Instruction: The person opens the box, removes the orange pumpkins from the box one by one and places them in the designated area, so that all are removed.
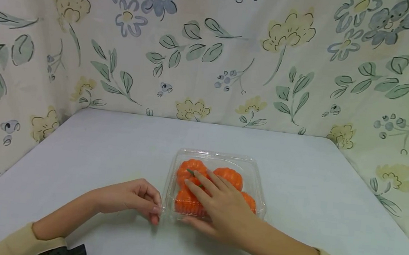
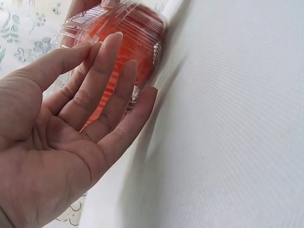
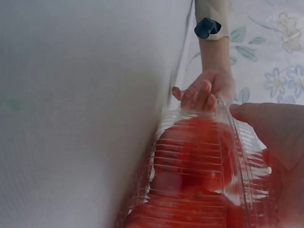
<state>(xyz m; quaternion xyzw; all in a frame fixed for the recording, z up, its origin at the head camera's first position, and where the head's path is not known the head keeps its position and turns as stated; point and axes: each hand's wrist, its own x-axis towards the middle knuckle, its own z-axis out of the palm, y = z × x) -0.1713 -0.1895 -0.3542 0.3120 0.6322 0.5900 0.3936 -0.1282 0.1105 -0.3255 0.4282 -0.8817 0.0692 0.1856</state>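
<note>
A clear plastic clamshell container (image 1: 220, 156) sits on the white table, with several small orange pumpkins (image 1: 190, 168) inside; one shows a green stem. My left hand (image 1: 137, 198) is at the container's front left corner. In the left wrist view, its thumb and index finger (image 2: 112, 45) pinch together at the clear plastic edge, the other fingers extended beside the ribbed wall. My right hand (image 1: 227, 212) rests flat across the lid, fingers straight and spread, covering part of the pumpkins. Its thumb (image 3: 244, 113) lies along the front rim in the right wrist view.
The white table (image 1: 114, 147) extends around the container on all sides. A floral curtain (image 1: 209, 78) hangs behind it and along both sides. Each sleeve carries a dark strapped device, such as the left one (image 1: 66, 252).
</note>
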